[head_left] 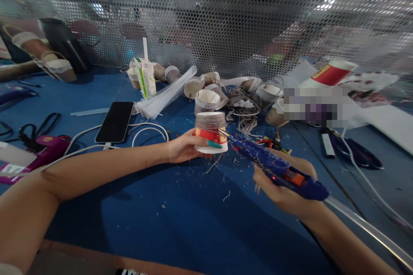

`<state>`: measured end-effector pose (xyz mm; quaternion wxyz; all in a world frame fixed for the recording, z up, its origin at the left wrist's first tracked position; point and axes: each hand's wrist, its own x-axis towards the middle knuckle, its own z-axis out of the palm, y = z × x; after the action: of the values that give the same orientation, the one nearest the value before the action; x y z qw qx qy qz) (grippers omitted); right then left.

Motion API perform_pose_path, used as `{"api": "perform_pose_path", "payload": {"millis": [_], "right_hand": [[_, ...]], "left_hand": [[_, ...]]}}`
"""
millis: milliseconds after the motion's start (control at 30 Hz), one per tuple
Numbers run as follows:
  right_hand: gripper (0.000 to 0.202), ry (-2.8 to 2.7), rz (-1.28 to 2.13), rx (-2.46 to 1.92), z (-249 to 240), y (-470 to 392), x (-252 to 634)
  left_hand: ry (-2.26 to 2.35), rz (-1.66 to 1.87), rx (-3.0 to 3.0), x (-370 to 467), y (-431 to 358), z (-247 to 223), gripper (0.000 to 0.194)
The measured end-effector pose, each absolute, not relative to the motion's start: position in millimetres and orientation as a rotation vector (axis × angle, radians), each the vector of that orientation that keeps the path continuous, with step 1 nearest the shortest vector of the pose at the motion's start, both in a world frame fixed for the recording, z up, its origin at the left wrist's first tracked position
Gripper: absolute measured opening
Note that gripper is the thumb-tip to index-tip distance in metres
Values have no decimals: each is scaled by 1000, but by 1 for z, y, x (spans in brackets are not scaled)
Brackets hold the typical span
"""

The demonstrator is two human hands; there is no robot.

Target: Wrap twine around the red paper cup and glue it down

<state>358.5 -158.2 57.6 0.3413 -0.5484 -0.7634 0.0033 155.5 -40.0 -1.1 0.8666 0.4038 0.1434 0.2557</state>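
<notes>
Left hand (183,147) has a paper cup (210,132) gripped from the side, low down, with the thumb and its teal nail across the red band. The cup is upright, mouth up, just above the blue table (180,223) or resting on it, in the middle of the view. Grey-brown cord (209,121) is wound round its upper part, and the red printed band shows below that.

Right hand (285,197) is wrapped around a blue glue gun (267,159) with stringy glue all over its barrel. Its metal nozzle (223,132) points at the cup right by the bottom edge of the cord; it looks like contact, but I can't swear to it from this angle. A long clear glue stick (371,227) pokes out the back.

Behind the cup there's another white-rimmed cup (206,101), a messy tangle of grey cord (243,103) and a bundle of translucent sticks (167,96). Over on the left are a black phone (114,122) on a white cable and a purple glue gun (48,148).
</notes>
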Motion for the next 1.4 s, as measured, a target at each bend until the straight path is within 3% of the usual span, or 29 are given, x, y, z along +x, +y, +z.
{"api": "perform_pose_path", "payload": {"millis": [800, 1200, 1300, 1400], "right_hand": [[29, -1950, -75, -1342, 61, -153, 357], [25, -1947, -42, -1576, 50, -144, 371], [18, -2073, -153, -1702, 45, -133, 383], [24, -2178, -208, -1962, 43, -123, 388]], "left_hand": [[291, 515, 804, 151, -38, 1, 48], [329, 529, 765, 151, -40, 6, 49], [322, 536, 762, 152, -40, 5, 51], [313, 535, 772, 152, -40, 4, 53]]}}
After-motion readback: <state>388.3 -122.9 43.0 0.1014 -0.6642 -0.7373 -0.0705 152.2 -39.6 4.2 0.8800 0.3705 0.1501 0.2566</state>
